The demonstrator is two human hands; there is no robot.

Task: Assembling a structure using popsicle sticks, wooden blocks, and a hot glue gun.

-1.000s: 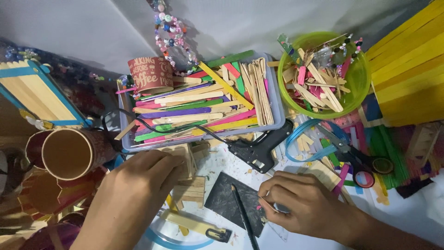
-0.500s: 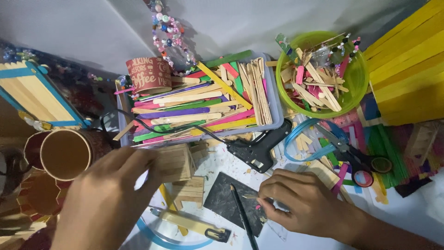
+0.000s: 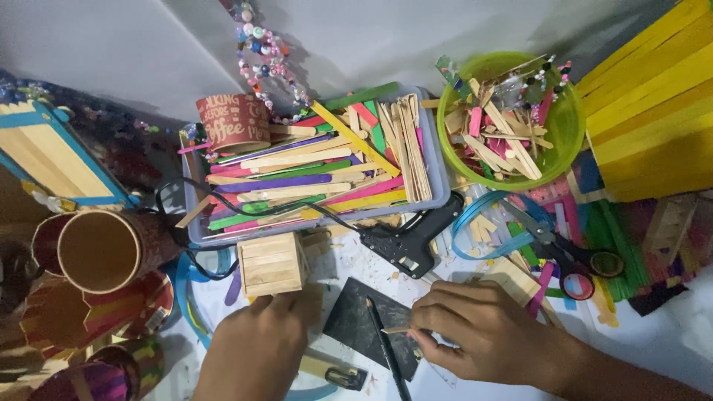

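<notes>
Box (image 3: pixel 271 265) of plain sticks now upright on table (image 3: pixel 653 349), exposed; left hand (image 3: pixel 256 349) withdrawn below it, fingertips near, grip loose, clamped on nothing. Right hand (image 3: pixel 483 334) unchanged, pinching stick piece (image 3: pixel 396 329) over dark mat (image 3: pixel 364 327). Glue gun (image 3: pixel 416 238) just beyond.

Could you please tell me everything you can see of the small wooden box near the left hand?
The small wooden box is a cube-like block built from plain, unpainted flat craft sticks laid side by side, their seams showing as parallel lines on its top face. It looks like pale natural wood. It sits on the white table just below the grey tray of coloured sticks. The left hand lies right below it, its fingers at the lower edge; whether they touch is unclear.
</notes>
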